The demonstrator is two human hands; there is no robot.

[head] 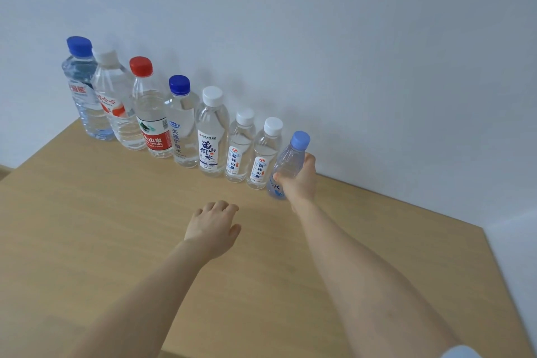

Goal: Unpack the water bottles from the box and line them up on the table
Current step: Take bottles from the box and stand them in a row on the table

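Several water bottles stand upright in a row along the wall on the wooden table (116, 241), tallest at the left. The row runs from a blue-capped bottle (84, 90) past a red-capped bottle (152, 113) to two small white-capped bottles (266, 154). At the right end, my right hand (299, 180) grips a small bottle with a light blue cap (287, 160), its base at the table surface beside the row. My left hand (213, 227) rests palm down on the table in front of the row, fingers loosely curled, holding nothing. No box is in view.
The white wall (348, 67) runs directly behind the bottles. The table's right edge (499, 267) slants away near my right forearm, and its left corner lies at the far left. Bare tabletop stretches to the right of the held bottle.
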